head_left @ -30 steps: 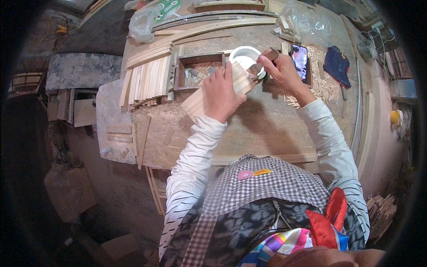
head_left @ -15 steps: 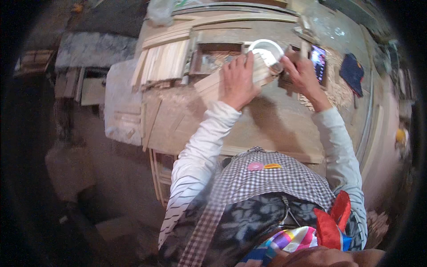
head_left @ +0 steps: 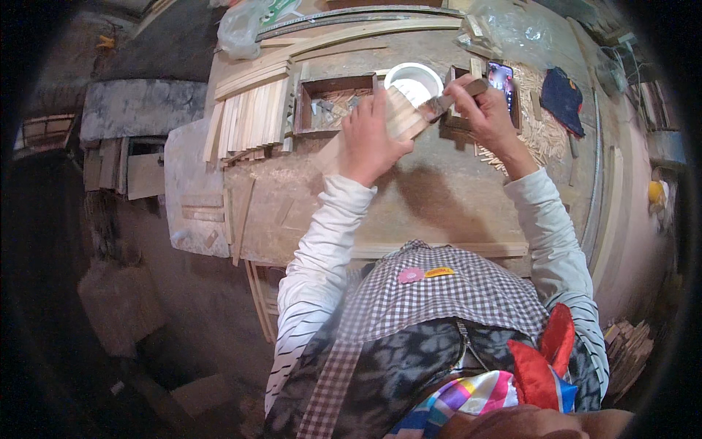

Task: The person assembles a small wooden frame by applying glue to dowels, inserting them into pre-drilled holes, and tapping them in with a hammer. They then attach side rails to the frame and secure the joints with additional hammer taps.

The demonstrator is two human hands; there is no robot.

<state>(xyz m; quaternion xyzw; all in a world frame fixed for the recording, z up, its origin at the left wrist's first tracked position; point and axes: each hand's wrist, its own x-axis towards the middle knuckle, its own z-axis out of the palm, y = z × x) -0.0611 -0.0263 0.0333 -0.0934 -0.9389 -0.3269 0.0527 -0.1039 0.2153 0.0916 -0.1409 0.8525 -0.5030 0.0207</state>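
My left hand (head_left: 365, 143) is wrapped over a bundle of pale wooden strips (head_left: 404, 117), held at a slant above the workbench. In my right hand (head_left: 488, 121) is a flat brush (head_left: 440, 107) with a brown handle; its dark head meets the right-hand ends of the strips. Just beyond the strips stands a round white tub (head_left: 414, 67) with white stuff inside, partly hidden by the wood.
Left of the hands lies a stack of wooden strips (head_left: 248, 113). A brown box (head_left: 298, 110) holds small wood pieces. Behind my right hand are a phone (head_left: 502, 82), scattered wood bits (head_left: 540, 139) and a dark blue cap (head_left: 563, 101). A clear plastic bag (head_left: 240, 33) lies far left.
The brush has come from beside the tub onto the ends of the strips. My right hand has turned, bringing the brush handle into sight. The whole view has shifted slightly.
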